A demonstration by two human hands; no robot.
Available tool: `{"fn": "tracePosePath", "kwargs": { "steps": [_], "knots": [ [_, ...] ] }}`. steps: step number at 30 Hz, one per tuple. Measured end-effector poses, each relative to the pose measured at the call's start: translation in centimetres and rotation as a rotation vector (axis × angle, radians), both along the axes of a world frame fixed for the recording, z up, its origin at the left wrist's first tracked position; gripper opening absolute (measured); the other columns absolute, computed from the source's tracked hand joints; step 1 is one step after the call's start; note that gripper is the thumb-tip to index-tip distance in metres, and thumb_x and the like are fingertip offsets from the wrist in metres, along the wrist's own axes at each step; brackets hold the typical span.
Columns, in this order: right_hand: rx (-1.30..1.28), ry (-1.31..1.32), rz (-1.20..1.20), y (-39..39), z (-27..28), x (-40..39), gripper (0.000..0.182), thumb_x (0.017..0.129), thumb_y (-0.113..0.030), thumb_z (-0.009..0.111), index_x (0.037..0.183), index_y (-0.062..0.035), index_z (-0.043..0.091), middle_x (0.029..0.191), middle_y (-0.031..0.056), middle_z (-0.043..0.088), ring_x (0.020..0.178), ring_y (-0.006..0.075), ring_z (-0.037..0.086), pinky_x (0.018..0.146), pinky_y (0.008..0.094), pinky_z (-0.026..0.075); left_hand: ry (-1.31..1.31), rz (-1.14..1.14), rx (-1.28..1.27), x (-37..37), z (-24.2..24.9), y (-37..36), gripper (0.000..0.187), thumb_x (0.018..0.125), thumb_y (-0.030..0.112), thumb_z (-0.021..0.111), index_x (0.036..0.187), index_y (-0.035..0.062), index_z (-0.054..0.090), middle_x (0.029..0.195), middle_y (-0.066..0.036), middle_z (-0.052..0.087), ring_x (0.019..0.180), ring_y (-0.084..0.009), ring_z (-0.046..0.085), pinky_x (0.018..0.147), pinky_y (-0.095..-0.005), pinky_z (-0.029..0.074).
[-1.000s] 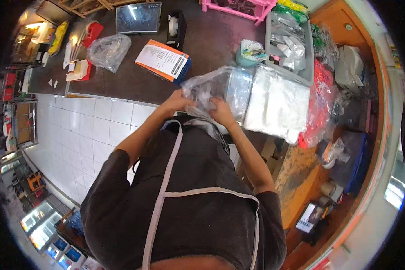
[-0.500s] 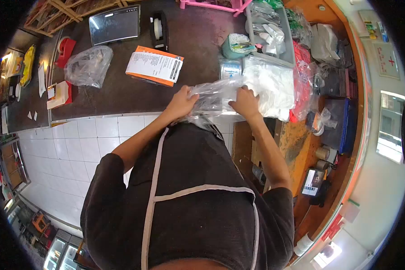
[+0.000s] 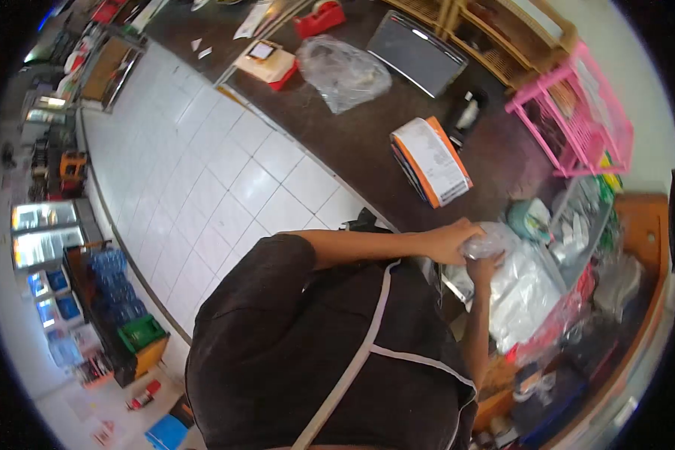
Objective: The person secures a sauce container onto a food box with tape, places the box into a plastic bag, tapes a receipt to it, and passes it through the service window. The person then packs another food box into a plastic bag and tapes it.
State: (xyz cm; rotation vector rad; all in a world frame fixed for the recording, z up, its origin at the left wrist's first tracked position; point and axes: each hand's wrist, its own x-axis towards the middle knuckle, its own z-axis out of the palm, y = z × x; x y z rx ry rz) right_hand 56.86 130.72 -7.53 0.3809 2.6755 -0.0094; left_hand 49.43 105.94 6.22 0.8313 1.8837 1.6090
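Observation:
My left hand (image 3: 451,241) is closed round a clear plastic bag (image 3: 493,238), which is bunched up at the counter's edge. Just below it, my right hand (image 3: 484,268) grips the same plastic, its fingers partly hidden. The two hands nearly touch. Right beside them lies a pile of white plastic bags (image 3: 523,296). A teal tub (image 3: 531,219) with small items in it stands just beyond the bunched plastic.
On the dark counter (image 3: 352,142) are a stack of papers with an orange edge (image 3: 433,161), a black tape dispenser (image 3: 469,116), a crumpled clear bag (image 3: 341,71) and a tablet (image 3: 418,52). A pink rack (image 3: 570,112) and a grey bin (image 3: 592,244) stand further right.
My hands have come together, and the plastic that was stretched between them is now bunched up. The view has turned left, bringing more of the tiled floor into sight.

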Motion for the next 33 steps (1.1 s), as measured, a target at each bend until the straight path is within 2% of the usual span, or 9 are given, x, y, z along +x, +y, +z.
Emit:
{"fn": "tracePosePath", "kwargs": {
  "steps": [2,5,8,10,12,14,19,24,33],
  "knots": [
    [-0.115,0.259,-0.124,0.5,2.8,-1.5,0.084,0.069,-0.043,0.074,0.134,-0.0012,0.043,0.143,0.0287,0.03,0.136,0.0494,0.014,0.108,0.0597,0.017,0.012,0.084,0.039,0.1,0.2,-0.6,0.055,0.076,0.016,0.073,0.123,0.0047,0.047,0.118,-0.018,0.046,0.111,-0.03,0.05,0.094,-0.0382,0.041],
    [-0.417,0.382,0.101,-0.4,8.8,-2.9,0.055,0.074,-0.024,0.074,0.117,0.0054,0.055,0.123,0.0252,0.054,0.12,0.0413,0.046,0.103,0.0454,0.035,-0.108,0.082,0.09,-1.3,2.4,-4.2,0.05,0.08,0.015,0.071,0.123,0.0042,0.048,0.119,-0.017,0.049,0.107,-0.0256,0.054,0.091,-0.0365,0.045],
    [-0.555,0.294,-0.149,-0.5,11.2,-2.6,0.047,0.077,-0.023,0.072,0.115,0.0025,0.059,0.122,0.0269,0.054,0.115,0.0383,0.053,0.093,0.042,0.045,-0.379,0.178,0.16,-1.8,2.0,-9.3,0.041,0.085,0.012,0.067,0.121,0.0027,0.05,0.118,-0.013,0.054,0.103,-0.0206,0.057,0.087,-0.0336,0.048],
    [-0.563,0.35,-0.169,-1.7,14.1,-2.6,0.033,0.081,-0.022,0.07,0.101,0.0039,0.065,0.106,0.0244,0.063,0.096,0.0327,0.063,0.079,0.0367,0.051,-0.227,0.329,0.204,-1.8,1.9,-13.5,0.033,0.088,0.009,0.064,0.117,0.0019,0.053,0.114,-0.009,0.058,0.1,-0.0169,0.058,0.086,-0.0304,0.048],
    [-0.505,0.196,-0.117,-0.9,16.6,-3.4,0.026,0.085,-0.02,0.065,0.088,0.0061,0.066,0.083,0.0149,0.067,0.078,0.0193,0.063,0.072,0.0312,0.05,-0.313,0.526,0.232,-1.4,0.9,-17.6,0.031,0.088,0.01,0.063,0.116,0.0025,0.054,0.113,-0.008,0.059,0.098,-0.0163,0.059,0.086,-0.0299,0.048],
    [-0.68,0.29,-0.266,-1.4,19.1,-3.9,0.027,0.086,-0.021,0.064,0.082,0.0062,0.066,0.074,0.0097,0.065,0.07,0.0142,0.059,0.067,0.028,0.047,-0.326,0.7,0.16,-0.8,0.8,-21.6,0.028,0.089,0.011,0.061,0.116,0.0036,0.055,0.109,-0.008,0.061,0.096,-0.0157,0.06,0.085,-0.0297,0.048],
    [-0.969,0.464,-0.342,-7.7,25.4,-6.8,0.021,0.088,-0.018,0.063,0.086,0.0028,0.065,0.085,0.01,0.067,0.081,0.014,0.06,0.08,0.029,0.047,-0.36,1.006,0.068,0.7,2.2,-27.9,0.025,0.089,0.009,0.058,0.113,0.0018,0.055,0.1,-0.009,0.064,0.092,-0.0159,0.062,0.083,-0.0299,0.049],
    [-1.322,0.305,-0.141,-14.8,23.5,-10.6,0.014,0.09,-0.011,0.059,0.089,0.0023,0.064,0.089,0.0103,0.068,0.085,0.0137,0.061,0.082,0.0274,0.047,-0.318,1.24,0.081,2.9,3.6,-30.2,0.022,0.09,0.009,0.056,0.11,-0.0008,0.057,0.087,-0.009,0.064,0.083,-0.0172,0.064,0.08,-0.0303,0.051],
    [-1.589,-0.073,-0.087,-30.2,19.5,-14.7,0.012,0.089,-0.01,0.061,0.093,0.0011,0.064,0.091,0.0076,0.067,0.085,0.0114,0.061,0.079,0.0245,0.047,-0.431,1.469,0.012,6.0,2.7,-39.6,0.025,0.09,0.014,0.058,0.111,0.0,0.057,0.09,-0.008,0.064,0.083,-0.0176,0.064,0.08,-0.0303,0.051]
  ]
}}
